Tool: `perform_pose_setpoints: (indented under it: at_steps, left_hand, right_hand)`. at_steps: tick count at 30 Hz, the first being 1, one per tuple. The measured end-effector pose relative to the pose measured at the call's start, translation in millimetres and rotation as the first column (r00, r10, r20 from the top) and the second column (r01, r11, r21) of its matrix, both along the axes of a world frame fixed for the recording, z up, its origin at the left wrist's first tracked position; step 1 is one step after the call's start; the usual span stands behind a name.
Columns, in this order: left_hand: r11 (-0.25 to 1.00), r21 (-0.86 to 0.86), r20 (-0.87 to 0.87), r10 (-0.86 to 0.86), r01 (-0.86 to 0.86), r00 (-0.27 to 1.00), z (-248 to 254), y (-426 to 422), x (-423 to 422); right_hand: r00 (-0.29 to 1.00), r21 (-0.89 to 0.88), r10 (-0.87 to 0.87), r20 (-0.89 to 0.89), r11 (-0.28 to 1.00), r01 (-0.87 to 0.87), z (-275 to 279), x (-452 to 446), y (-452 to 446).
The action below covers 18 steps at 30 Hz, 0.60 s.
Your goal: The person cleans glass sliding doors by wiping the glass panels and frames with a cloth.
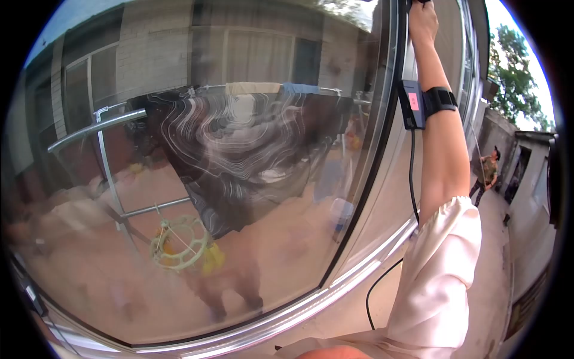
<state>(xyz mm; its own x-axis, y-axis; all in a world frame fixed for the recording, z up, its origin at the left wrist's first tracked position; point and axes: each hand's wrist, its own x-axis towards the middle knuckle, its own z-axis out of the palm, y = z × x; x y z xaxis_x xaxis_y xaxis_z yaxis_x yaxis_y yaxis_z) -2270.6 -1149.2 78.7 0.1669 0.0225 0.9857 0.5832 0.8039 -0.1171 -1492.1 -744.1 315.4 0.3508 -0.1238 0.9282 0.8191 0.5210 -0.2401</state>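
Note:
My right hand (pixel 423 23) reaches up to the top edge of the view, beside the dark frame of a large glass window (pixel 287 287). Its fingers are curled around a dark thing, mostly cut off by the edge, so I cannot make out what it is. A grey box with a pink label (pixel 412 103) is strapped to my right forearm, and a black cable hangs from it. My left hand is out of view; a dark device with a white label (pixel 31 293) shows at the lower left edge.
In the glass appear a metal drying rack (pixel 107 161), a dark marbled cloth (pixel 251 149) and a round pale-green hanger (pixel 179 244); reflections blur them. A shiny metal sill (pixel 251 344) runs below. At right, another person (pixel 489 170) holds a long pole in a walled passage.

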Motion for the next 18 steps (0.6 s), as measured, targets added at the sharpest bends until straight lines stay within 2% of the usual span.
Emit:
perform_pose_setpoints:
  at_steps: [1,2,3,4,5,6,7,8,9,11,15,16,18]
  left_hand:
    - [1.000,0.002,-0.008,0.000,0.000,1.000,1.4,0.0,-2.5]
    - [1.000,-0.001,-0.015,0.025,-0.025,1.000,0.6,1.9,-0.6]
    - [0.999,-0.008,-0.019,0.054,-0.054,0.998,0.0,1.5,3.2]
    - [1.000,-0.016,-0.047,-0.024,0.024,0.999,0.6,1.3,8.5]
    - [1.000,-0.011,-0.044,-0.025,0.024,0.999,0.0,1.2,9.2]
    - [0.999,-0.012,-0.085,-0.035,0.034,0.996,-0.7,2.2,8.9]
    - [0.999,-0.020,-0.131,-0.052,0.050,0.990,0.6,1.5,7.8]
    - [0.991,-0.034,-0.138,-0.134,0.130,0.981,2.3,0.5,6.8]
    - [0.988,-0.036,-0.141,-0.151,0.147,0.978,3.2,2.0,6.9]
    - [0.997,-0.009,-0.109,-0.077,0.076,0.991,0.6,2.7,9.6]
    - [0.994,0.000,-0.033,-0.107,0.107,0.994,0.3,1.2,16.5]
    - [0.994,-0.001,-0.015,-0.110,0.110,0.994,0.5,1.1,20.3]
    - [0.992,-0.007,-0.039,-0.122,0.122,0.992,0.5,1.5,20.9]
  right_hand:
    - [0.996,0.107,-0.088,-0.023,0.990,0.090,-2.0,32.5,35.5]
    - [1.000,0.065,0.009,-0.020,0.998,-0.008,-43.0,10.2,13.4]
    - [0.998,0.118,0.042,-0.047,0.992,-0.037,-74.4,-4.2,0.7]
    - [0.992,0.138,0.125,-0.027,0.983,-0.121,-104.8,-11.3,-7.0]
    - [0.996,0.109,0.073,-0.053,0.992,-0.067,-133.5,-11.4,-5.3]
    - [1.000,0.200,-0.017,0.003,0.980,0.016,-162.3,-0.5,12.2]
    - [1.000,0.145,0.028,0.000,0.989,-0.028,-194.8,-7.4,5.9]
    - [0.999,0.219,0.002,0.054,0.976,-0.014,-227.2,-7.5,8.5]
    - [0.998,0.209,0.018,0.066,0.977,-0.031,-263.9,-8.3,7.6]
    - [0.999,0.059,0.052,0.001,0.997,-0.052,-350.5,-18.0,-4.9]
    - [0.989,-0.179,0.040,-0.141,0.982,-0.065,-508.2,-10.6,-2.7]
    - [0.976,-0.206,0.090,-0.199,0.970,-0.131,-518.4,-20.4,-11.2]
    - [0.987,-0.174,0.078,-0.140,0.979,-0.103,-502.0,-30.4,-16.0]
